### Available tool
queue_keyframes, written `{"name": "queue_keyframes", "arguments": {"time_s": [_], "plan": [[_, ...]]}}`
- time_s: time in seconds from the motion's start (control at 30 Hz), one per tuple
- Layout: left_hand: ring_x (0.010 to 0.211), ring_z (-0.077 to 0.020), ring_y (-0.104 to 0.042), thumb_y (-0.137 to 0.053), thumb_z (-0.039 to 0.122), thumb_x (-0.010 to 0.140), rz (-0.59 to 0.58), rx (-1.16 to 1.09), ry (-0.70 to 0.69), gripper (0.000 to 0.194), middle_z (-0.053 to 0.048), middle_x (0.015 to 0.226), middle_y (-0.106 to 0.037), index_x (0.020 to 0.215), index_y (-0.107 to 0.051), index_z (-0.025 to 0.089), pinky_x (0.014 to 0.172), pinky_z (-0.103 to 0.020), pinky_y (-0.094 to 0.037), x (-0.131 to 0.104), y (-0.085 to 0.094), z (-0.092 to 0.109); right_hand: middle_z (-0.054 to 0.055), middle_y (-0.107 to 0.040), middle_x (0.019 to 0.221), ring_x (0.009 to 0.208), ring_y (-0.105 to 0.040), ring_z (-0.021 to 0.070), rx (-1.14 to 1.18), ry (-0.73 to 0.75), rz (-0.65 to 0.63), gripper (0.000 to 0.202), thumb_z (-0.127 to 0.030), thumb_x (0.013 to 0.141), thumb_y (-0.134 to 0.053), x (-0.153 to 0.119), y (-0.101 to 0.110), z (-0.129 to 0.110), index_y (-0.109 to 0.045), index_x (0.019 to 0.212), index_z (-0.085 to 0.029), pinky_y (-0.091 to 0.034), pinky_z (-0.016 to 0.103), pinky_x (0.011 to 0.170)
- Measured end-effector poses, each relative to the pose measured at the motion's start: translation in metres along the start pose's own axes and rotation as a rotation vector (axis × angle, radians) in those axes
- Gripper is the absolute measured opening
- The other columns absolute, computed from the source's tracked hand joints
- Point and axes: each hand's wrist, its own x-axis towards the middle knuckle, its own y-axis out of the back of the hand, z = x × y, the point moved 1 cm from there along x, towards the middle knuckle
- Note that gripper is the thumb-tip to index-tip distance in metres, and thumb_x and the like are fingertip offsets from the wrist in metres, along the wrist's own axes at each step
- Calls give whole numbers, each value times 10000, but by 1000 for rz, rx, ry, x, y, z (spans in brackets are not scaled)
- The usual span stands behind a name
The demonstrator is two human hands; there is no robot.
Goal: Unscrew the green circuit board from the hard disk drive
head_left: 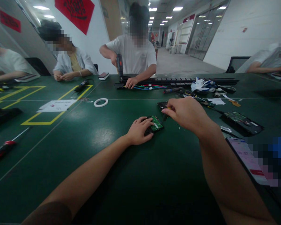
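Lying flat on the smooth, dark green bench [96, 168], a small black rectangular device with an exposed green circuit board [156, 124] is being pinned by the left grip [139, 130], fingers spread across it rather than clenched. A slim screwdriver with a dark and yellow handle [165, 117] is pinched in the right grip [189, 115], angled down to the board's right side. Progress-wise, the board is seated on its casing and nothing is seen lifted off. Whether any screws have been loosened can't be told, tip's too tiny, so how much is left can't really be judged either. Some tiny pale bits [179, 127] are scattered just right of the device, no clue what they are.

Just beyond, a flat black unit [162, 106] is partly covered by the right grip. Off to the right, a larger matte black slab with a green board [247, 122] can be spotted, cable attached. A smooth white ring-shaped roll [101, 102] is parked farther left, well apart.
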Motion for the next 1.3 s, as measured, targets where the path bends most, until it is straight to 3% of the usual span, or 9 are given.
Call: {"name": "queue_keyframes", "arguments": {"time_s": [0.5,0.73,1.0,1.3], "plan": [[1506,-366,-356,-667,458,875,6,8,-5,559,-38,1617,-492,1398,-561,294,1174,-603,-372,0,0,0,127,-799,1066,959,-733,266,132,81,-24,209,-245,983,-597,2,-8,2,-725,1135,-180,-472,339,810],[1499,-371,-366,-676,450,867,9,-3,-6,558,-42,1612,-499,1392,-567,296,1170,-608,-375,0,0,1,148,-776,1137,1039,-719,277,171,135,-15,239,-214,1008,-510,4,-13,2,-699,1134,-142,-494,362,891],[1508,-379,-355,-679,453,865,-1,2,3,565,-46,1614,-495,1395,-564,295,1167,-619,-377,0,0,0,168,-774,1093,1000,-723,295,124,119,-92,234,-242,1004,-510,7,-18,-3,-683,1113,-129,-508,383,856],[1500,-374,-362,-681,449,863,8,4,-2,562,-43,1610,-498,1393,-568,297,1169,-611,-375,0,-1,0,151,-774,1090,1008,-720,288,96,150,-130,192,-260,929,-628,8,-25,3,-666,1082,-150,-491,358,839]]}}
